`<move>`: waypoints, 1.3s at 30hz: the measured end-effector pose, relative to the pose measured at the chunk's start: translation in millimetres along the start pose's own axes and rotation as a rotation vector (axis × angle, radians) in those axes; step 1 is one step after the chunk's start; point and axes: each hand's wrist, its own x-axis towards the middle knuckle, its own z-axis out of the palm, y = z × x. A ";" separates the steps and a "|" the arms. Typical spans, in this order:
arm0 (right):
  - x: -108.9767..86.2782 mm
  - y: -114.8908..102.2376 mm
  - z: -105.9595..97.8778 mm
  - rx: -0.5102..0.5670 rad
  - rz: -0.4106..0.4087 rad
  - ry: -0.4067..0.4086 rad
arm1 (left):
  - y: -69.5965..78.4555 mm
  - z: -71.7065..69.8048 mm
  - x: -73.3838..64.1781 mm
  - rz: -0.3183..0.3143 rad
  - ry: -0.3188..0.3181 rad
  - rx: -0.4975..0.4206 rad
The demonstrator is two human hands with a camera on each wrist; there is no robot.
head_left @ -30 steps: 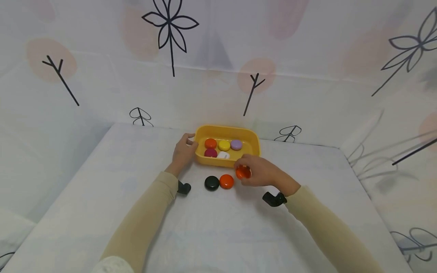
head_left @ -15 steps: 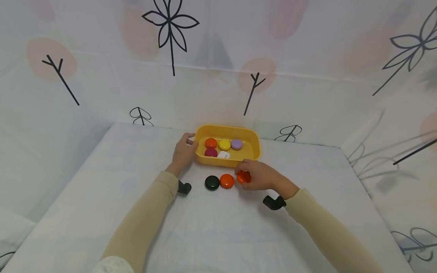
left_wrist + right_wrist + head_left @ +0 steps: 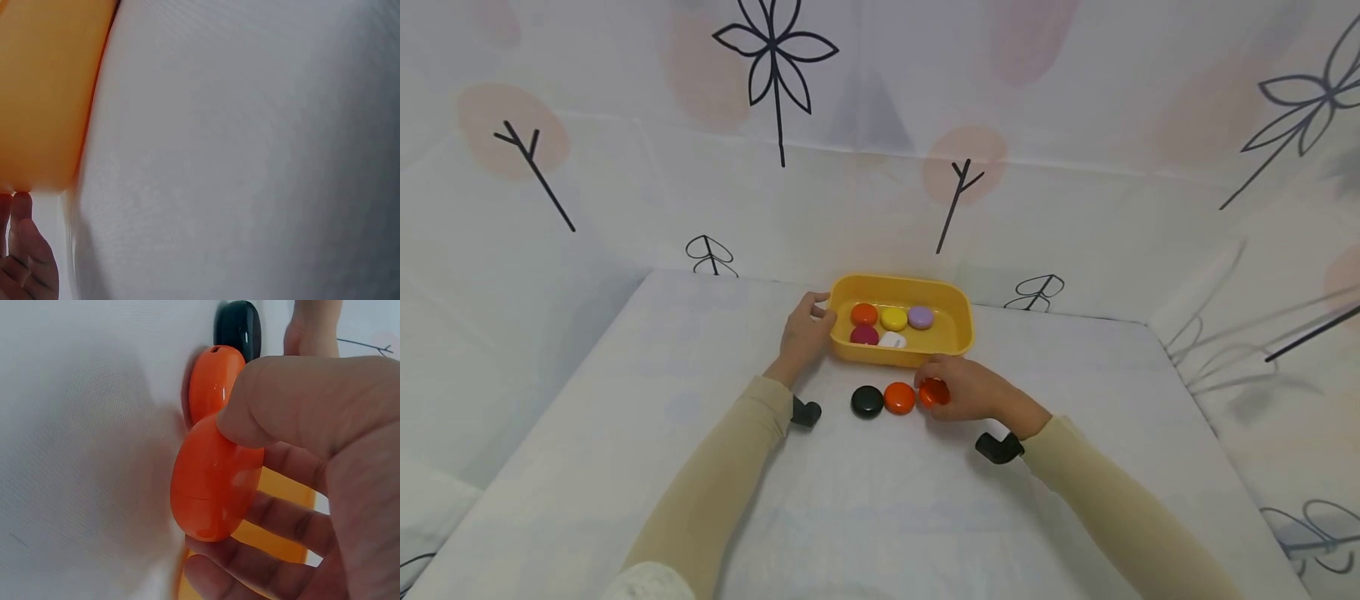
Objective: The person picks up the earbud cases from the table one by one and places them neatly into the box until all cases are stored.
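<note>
My right hand [image 3: 966, 387] holds a glossy, rounded orange piece [image 3: 209, 481] between thumb and fingers, close over the table just in front of the yellow tray [image 3: 880, 356]. In the right wrist view a thin seam shows on it. Just left of it lie a second orange piece [image 3: 899, 397], with a small dark slot in its edge, and a black piece [image 3: 867, 402], side by side. My left hand [image 3: 803, 337] is at the tray's left end. In the left wrist view its fingertips [image 3: 22, 201] touch the tray's outer wall.
Inside the tray sit another orange piece [image 3: 864, 314], a yellow one [image 3: 893, 318], a lilac one [image 3: 921, 317], a dark red one [image 3: 864, 335] and a white one [image 3: 892, 340]. A patterned cloth [image 3: 865, 208] hangs right behind the tray.
My right hand has come down slightly with the orange piece, from the tray's front edge to beside the other orange piece. The left hand and tray stay put.
</note>
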 end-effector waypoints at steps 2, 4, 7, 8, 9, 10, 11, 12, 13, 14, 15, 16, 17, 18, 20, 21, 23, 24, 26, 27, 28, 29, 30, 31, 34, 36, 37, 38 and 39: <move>0.7 -0.1 0.9 -0.018 0.006 0.004 | 0.3 -0.2 -0.1 0.004 0.000 0.001; 0.9 -0.8 1.5 -0.046 0.013 0.010 | 0.5 -0.4 -0.3 0.006 0.001 -0.001; 1.4 -1.8 2.0 -0.092 0.017 0.028 | 0.6 -0.6 -0.4 0.007 0.003 -0.002; 1.4 -2.1 2.2 -0.105 0.019 0.033 | 0.7 -0.6 -0.5 0.006 0.003 -0.002; 1.4 -2.3 2.5 -0.116 0.021 0.038 | 0.7 -0.5 -0.5 0.006 0.002 -0.002; 1.5 -2.5 2.7 -0.125 0.022 0.041 | 0.8 -0.5 -0.5 0.005 0.000 0.000; 1.5 -2.6 3.1 -0.131 0.024 0.044 | 1.0 -0.5 -0.6 0.004 -0.002 0.001; 1.5 -2.6 3.7 -0.138 0.026 0.043 | 1.1 -0.5 -0.7 0.002 -0.002 0.000; 1.6 -2.6 4.2 -0.143 0.029 0.042 | 1.2 -0.5 -0.9 0.001 -0.004 -0.002; 1.6 -2.5 4.8 -0.147 0.032 0.040 | 1.3 -0.5 -1.0 0.000 -0.005 -0.004; 1.8 -2.3 5.5 -0.152 0.036 0.037 | 1.4 -0.6 -1.1 -0.001 -0.006 -0.007; 1.9 -2.3 6.2 -0.152 0.039 0.036 | 1.4 -0.7 -1.2 -0.001 -0.006 -0.009; 2.0 -2.2 6.7 -0.154 0.042 0.035 | 1.4 -0.8 -1.3 -0.002 -0.004 -0.012; 2.2 -2.3 7.2 -0.157 0.043 0.033 | 1.4 -0.8 -1.4 -0.001 -0.004 -0.012; 2.6 -2.4 8.1 -0.157 0.046 0.032 | 1.4 -0.8 -1.3 0.000 -0.004 -0.012; 2.9 -2.6 8.3 -0.158 0.048 0.031 | 1.5 -0.8 -1.3 0.001 -0.003 -0.011; 3.2 -3.0 8.8 -0.158 0.055 0.029 | 1.3 -0.6 -1.1 0.002 -0.004 -0.009; 3.3 -3.1 9.0 -0.159 0.061 0.027 | 1.1 -0.5 -1.0 0.002 -0.004 -0.010; 3.3 -3.4 9.6 -0.158 0.077 0.024 | 0.8 -0.5 -0.8 0.003 -0.004 -0.012; 3.3 -3.4 10.1 -0.160 0.085 0.024 | 0.7 -0.5 -0.7 0.003 -0.005 -0.013; 3.2 -3.4 10.7 -0.161 0.091 0.024 | 0.6 -0.4 -0.6 0.005 -0.006 -0.012; 3.1 -3.4 11.3 -0.161 0.094 0.025 | 0.6 -0.4 -0.7 0.006 -0.006 -0.012; 3.1 -3.4 11.8 -0.159 0.098 0.026 | 0.6 -0.5 -0.9 0.007 -0.005 -0.013; 3.0 -3.4 12.3 -0.158 0.101 0.027 | 0.8 -0.6 -1.1 0.008 -0.004 -0.013; 2.6 -3.4 13.1 -0.154 0.106 0.031 | 1.4 -1.1 -1.8 0.013 -0.006 -0.010; 2.1 -3.9 12.4 -0.154 0.114 0.031 | 1.4 -1.4 -1.8 0.016 -0.003 -0.009; 1.9 -4.2 11.6 -0.155 0.117 0.028 | 1.4 -1.7 -1.8 0.018 -0.003 -0.008; 1.7 -4.5 10.8 -0.159 0.119 0.024 | 1.2 -1.9 -1.9 0.020 -0.004 -0.006; 1.4 -4.9 9.7 -0.162 0.123 0.021 | 1.0 -1.9 -1.8 0.022 -0.002 -0.007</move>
